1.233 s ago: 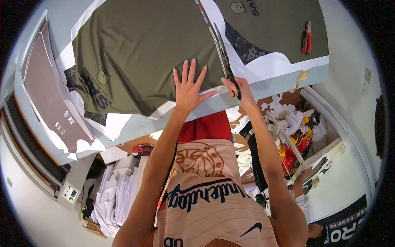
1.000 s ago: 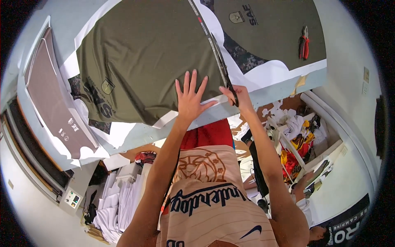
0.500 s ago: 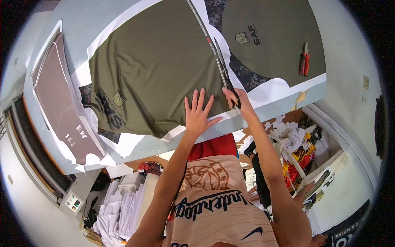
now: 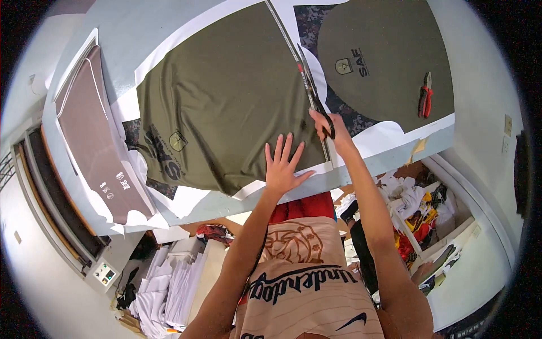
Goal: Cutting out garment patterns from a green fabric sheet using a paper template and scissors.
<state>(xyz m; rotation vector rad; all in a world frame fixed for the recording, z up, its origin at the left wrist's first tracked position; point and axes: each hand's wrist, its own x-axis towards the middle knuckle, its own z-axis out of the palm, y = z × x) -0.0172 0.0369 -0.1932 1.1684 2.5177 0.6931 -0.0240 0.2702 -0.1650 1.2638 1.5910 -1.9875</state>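
Across the tabletop (image 4: 130, 34): a broad olive fabric panel (image 4: 237, 85), rippled toward its left, with white paper (image 4: 193, 200) showing along its margin.
Left hand (image 4: 285, 169): palm down, fingers spread, laid flat on the olive fabric panel close to its near edge; it grasps nothing.
Right hand (image 4: 334, 134): closed round the handles of black scissors (image 4: 321, 106) at the panel's right side, just beside the left hand but not touching it.
Blades: pointed toward the tabletop's far side, alongside a narrow marked strip (image 4: 285, 37) on the panel's right edge; whether they are parted cannot be told.
Right end: a second olive panel (image 4: 389, 62) with a camouflage border (image 4: 307, 28); pliers (image 4: 425, 101) with red and black handles lie on it.
Left end: a brown panel (image 4: 96, 130) bearing small white prints.
Below the tabletop: stacked white sheets (image 4: 179, 288) at left; a heap of coloured scraps (image 4: 415, 217) at right.
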